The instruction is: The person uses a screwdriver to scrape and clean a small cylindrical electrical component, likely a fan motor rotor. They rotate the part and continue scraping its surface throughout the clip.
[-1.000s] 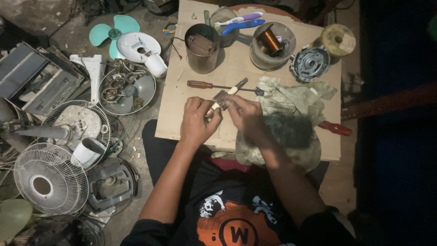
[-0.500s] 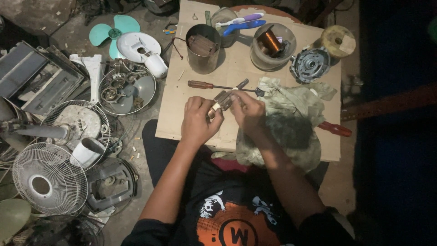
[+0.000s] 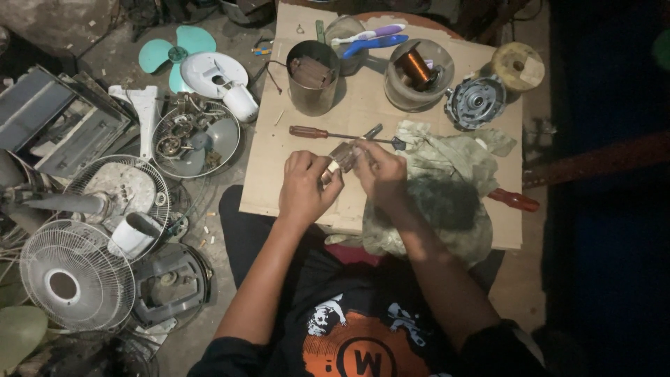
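Both hands meet over the near middle of the cardboard-topped bench (image 3: 279,174). Left hand (image 3: 307,187) is curled, its fingers gripping one end of a small metal part (image 3: 340,157); right hand (image 3: 380,171) pinches the other end of the same part from the right, fingers bent around it. The part is held just above the board, between the two hands. Just beyond it lies a red-handled screwdriver (image 3: 310,132), its shaft pointing right toward a crumpled greenish rag (image 3: 447,188) that the right forearm rests on. Farther back stand a metal can (image 3: 312,87) and a clear bowl holding a copper coil (image 3: 414,67). Fan grilles (image 3: 73,279) lie on the floor to the left.
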